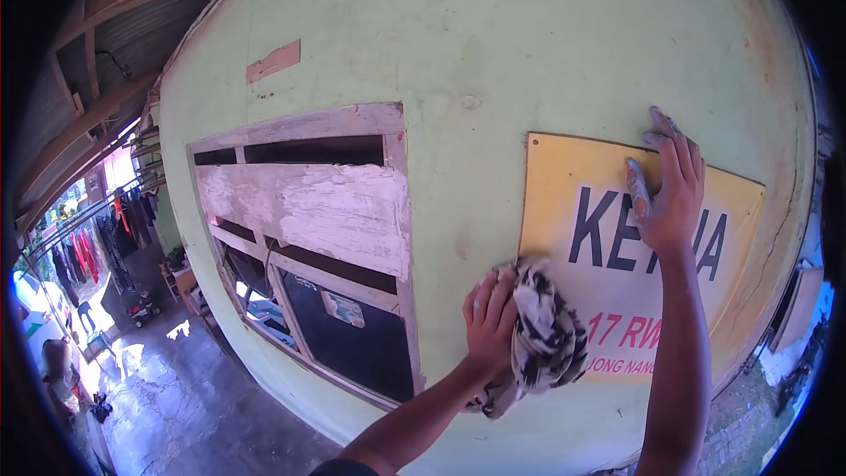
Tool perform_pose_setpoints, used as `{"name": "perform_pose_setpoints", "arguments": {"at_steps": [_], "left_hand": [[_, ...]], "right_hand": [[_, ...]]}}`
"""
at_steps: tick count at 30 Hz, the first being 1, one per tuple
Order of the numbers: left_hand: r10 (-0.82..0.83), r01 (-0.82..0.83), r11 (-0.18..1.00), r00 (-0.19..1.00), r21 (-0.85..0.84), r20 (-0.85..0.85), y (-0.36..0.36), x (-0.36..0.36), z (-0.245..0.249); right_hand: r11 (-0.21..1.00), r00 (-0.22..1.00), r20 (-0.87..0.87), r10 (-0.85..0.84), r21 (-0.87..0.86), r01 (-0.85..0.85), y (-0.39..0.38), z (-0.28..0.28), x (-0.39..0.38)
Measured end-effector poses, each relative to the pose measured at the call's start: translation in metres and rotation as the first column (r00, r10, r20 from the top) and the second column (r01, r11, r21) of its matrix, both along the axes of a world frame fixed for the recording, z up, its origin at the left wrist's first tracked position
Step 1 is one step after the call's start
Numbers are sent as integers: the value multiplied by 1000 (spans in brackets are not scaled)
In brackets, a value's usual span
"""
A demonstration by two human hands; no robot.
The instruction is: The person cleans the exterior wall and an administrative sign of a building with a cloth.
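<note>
A yellow sign with a white middle and black and red letters is fixed flat to the pale green wall. At its lower left edge, my left hand holds a crumpled black-and-white cloth against the sign and the wall. My right hand lies over the sign's upper part, fingers apart, with grey smears on the fingertips; some fingers reach past the top edge onto the wall. Its forearm covers part of the lettering.
Left of the sign is a window with a worn wooden frame and dark glass. Hanging clothes, a concrete floor and a wooden roof beam are at the left. Several objects stand beyond the wall's right corner.
</note>
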State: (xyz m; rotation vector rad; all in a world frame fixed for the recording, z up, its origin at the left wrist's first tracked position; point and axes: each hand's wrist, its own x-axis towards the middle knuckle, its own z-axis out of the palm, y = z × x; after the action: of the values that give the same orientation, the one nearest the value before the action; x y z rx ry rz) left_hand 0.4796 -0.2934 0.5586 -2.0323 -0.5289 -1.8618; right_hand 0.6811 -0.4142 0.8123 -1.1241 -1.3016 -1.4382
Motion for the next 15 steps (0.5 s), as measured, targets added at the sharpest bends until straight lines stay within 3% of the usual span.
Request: {"name": "perform_pose_setpoints", "arguments": {"at_steps": [2,5,7,9,10,12,13,15], "left_hand": [[18,-17,999,999,41,-33,3,-7,-55],[40,-46,998,994,-54,-99,9,-20,-47],[190,-195,974,980,-112,-56,15,-22,13],[198,-196,980,978,-36,61,25,-27,89],[203,-201,979,978,-29,52,19,-31,97],[265,-284,951,953,126,147,56,-33,256],[280,-319,926,939,201,200,49,-31,263],[265,-337,876,934,344,242,47,-25,345]], "right_hand": [[1000,1000,1,2,6,-2,1,-2,0],[1000,1000,4,-6,22,6,2,2,1],[1000,1000,0,-3,6,3,1,-2,0],[1000,1000,3,-1,10,1,0,0,-2],[1000,1000,-7,5,15,-4,-1,-1,-2],[1000,1000,-12,12,-10,-12,-2,0,-3],[1000,1000,-18,7,1,-7,-2,0,-3],[999,1000,-22,-11,-30,10,-5,1,-5]]}}
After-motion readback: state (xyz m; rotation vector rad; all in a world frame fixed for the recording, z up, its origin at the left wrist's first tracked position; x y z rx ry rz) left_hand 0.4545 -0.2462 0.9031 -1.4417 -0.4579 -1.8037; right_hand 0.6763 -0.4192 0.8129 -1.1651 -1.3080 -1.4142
